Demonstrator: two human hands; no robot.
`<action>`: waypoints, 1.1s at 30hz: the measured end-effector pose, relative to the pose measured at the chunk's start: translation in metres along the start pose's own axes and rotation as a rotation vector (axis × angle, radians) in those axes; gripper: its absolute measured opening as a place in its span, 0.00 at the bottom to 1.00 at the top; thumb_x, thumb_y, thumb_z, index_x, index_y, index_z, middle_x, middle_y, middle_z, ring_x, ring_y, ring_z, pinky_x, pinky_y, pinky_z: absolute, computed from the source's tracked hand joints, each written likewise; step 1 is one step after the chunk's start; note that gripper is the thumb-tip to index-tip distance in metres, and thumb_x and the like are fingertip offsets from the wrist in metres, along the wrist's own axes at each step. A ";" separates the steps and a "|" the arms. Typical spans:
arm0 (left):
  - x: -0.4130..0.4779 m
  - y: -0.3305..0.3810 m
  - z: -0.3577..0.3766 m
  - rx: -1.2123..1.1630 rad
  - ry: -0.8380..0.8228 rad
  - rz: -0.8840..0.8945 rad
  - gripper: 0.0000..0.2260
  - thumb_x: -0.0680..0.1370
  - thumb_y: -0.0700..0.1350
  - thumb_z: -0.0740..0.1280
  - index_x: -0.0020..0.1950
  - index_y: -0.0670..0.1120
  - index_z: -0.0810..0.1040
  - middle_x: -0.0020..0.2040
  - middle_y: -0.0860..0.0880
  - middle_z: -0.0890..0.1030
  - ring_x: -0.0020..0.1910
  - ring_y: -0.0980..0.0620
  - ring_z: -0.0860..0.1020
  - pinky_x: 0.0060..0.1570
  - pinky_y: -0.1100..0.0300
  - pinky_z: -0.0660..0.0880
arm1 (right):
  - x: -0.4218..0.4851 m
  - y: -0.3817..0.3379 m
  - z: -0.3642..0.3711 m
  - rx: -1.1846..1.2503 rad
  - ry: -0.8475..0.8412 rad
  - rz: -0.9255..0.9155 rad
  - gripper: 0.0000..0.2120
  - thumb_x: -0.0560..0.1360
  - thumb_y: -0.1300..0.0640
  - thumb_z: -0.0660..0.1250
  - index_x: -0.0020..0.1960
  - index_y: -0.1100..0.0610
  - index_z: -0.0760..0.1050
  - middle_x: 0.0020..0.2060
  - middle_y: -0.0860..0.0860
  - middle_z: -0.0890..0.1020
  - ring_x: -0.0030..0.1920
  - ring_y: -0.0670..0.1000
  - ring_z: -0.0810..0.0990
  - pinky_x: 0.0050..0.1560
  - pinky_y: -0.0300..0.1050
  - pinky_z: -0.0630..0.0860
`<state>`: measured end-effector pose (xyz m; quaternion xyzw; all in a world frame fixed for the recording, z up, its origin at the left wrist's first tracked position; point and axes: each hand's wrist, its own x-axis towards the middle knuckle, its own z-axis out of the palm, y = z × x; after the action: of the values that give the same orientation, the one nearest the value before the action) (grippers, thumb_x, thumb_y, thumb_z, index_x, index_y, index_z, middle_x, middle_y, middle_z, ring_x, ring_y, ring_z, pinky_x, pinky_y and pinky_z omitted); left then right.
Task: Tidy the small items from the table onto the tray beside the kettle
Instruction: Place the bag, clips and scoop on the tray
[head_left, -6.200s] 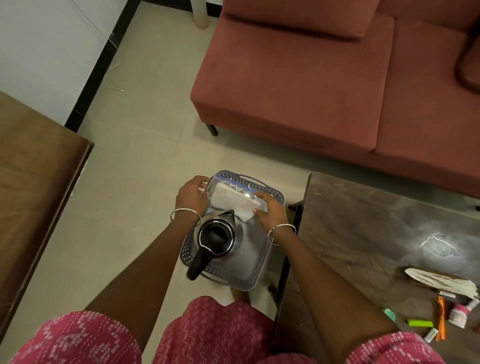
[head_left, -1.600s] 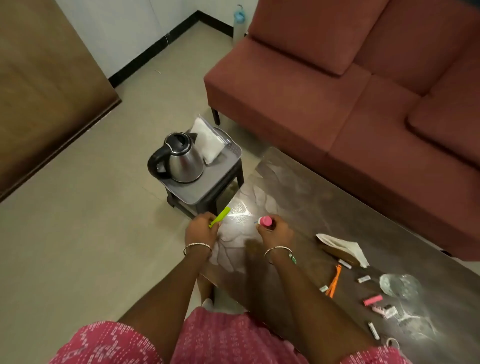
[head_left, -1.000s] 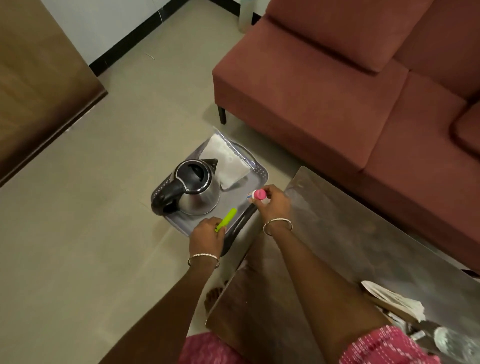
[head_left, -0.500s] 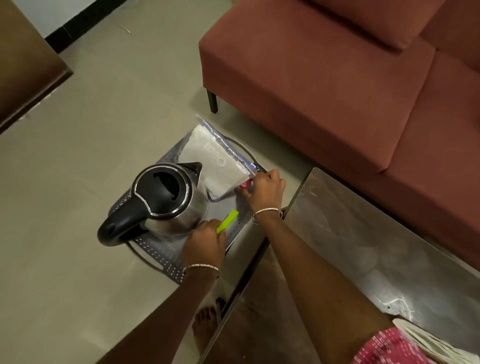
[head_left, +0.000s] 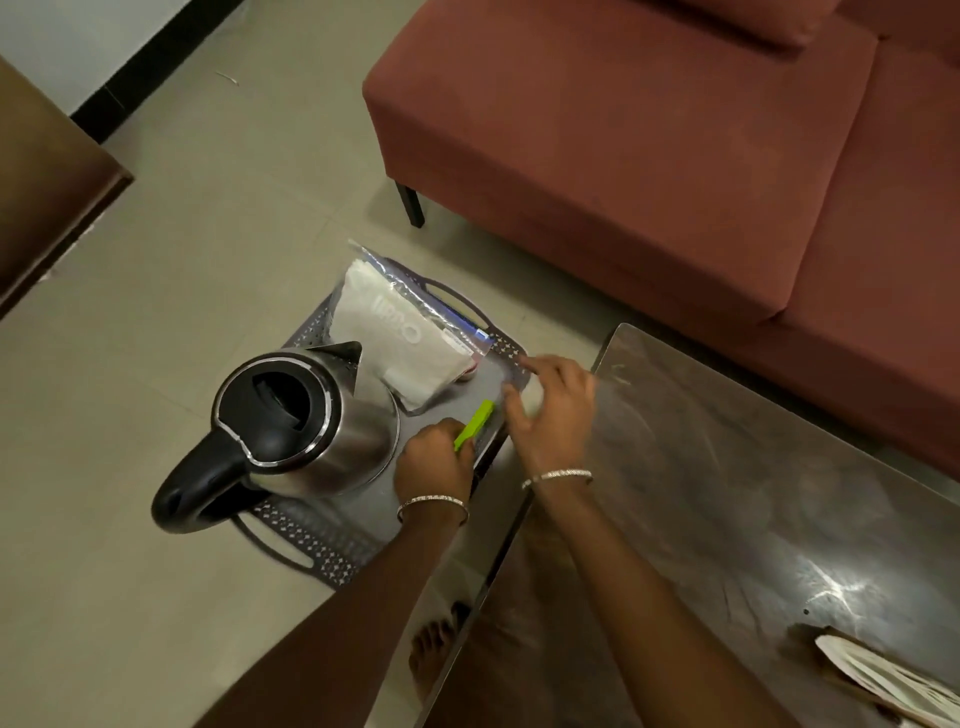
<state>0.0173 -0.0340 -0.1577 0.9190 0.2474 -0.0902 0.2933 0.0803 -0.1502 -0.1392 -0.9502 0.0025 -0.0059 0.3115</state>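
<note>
Head view. Step in hand, as I judge it: placing small items on the tray (head_left: 332, 558). Your left hand (head_left: 434, 465) is closed round one end of a green stick (head_left: 475, 425), a flat, bright plastic bar. Its free end points up and away over the tray floor, near the tray's right rim. It does not look set down yet. Your right hand (head_left: 553, 410) hangs over that rim with fingers spread and loose. It grips nothing that I can see.

A small pink-and-white item (head_left: 469, 370) shows at the bag's right corner on the tray. Only a sliver is visible, so I cannot tell its shape.

Next move, in my judgement: lower the stick flat onto the bare grey strip between kettle (head_left: 301, 426) and rim, then let go. The gap is narrow, so keep clear of the kettle body.

Materials:
- The tray is grey plastic with a perforated border and loop handles.
- The kettle is brushed steel, rounded, with a black lid and handle.
- The bag (head_left: 402, 340) is clear crinkled film over folded white sheets, leaning at the tray's far end.
- The table (head_left: 753, 493) is dark, glossy and reflective. Folded paper (head_left: 883, 680) lies at its near right corner.
- The sofa (head_left: 649, 130) is rust-red fabric.
</note>
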 end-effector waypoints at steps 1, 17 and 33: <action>0.004 0.004 0.001 0.012 -0.001 -0.011 0.07 0.76 0.49 0.68 0.51 0.49 0.81 0.45 0.46 0.83 0.47 0.43 0.81 0.42 0.53 0.74 | -0.010 0.007 -0.009 0.046 0.043 0.036 0.13 0.73 0.55 0.71 0.57 0.55 0.81 0.54 0.50 0.81 0.57 0.54 0.74 0.57 0.37 0.63; 0.004 0.046 0.015 -0.019 0.124 -0.046 0.09 0.74 0.50 0.72 0.46 0.44 0.84 0.43 0.40 0.84 0.45 0.38 0.81 0.43 0.52 0.75 | -0.174 0.116 -0.102 0.263 0.272 0.553 0.08 0.70 0.54 0.65 0.43 0.43 0.81 0.38 0.40 0.81 0.42 0.51 0.79 0.45 0.53 0.79; -0.274 0.100 0.092 -0.382 0.058 0.135 0.09 0.76 0.51 0.66 0.48 0.47 0.82 0.39 0.49 0.81 0.37 0.49 0.79 0.39 0.51 0.77 | -0.296 0.208 -0.207 0.308 0.342 0.693 0.11 0.72 0.56 0.65 0.42 0.39 0.78 0.43 0.43 0.84 0.47 0.50 0.83 0.49 0.58 0.79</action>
<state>-0.1697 -0.2677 -0.0978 0.8635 0.2060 0.0049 0.4604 -0.2188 -0.4383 -0.0985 -0.8208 0.3730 -0.0590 0.4285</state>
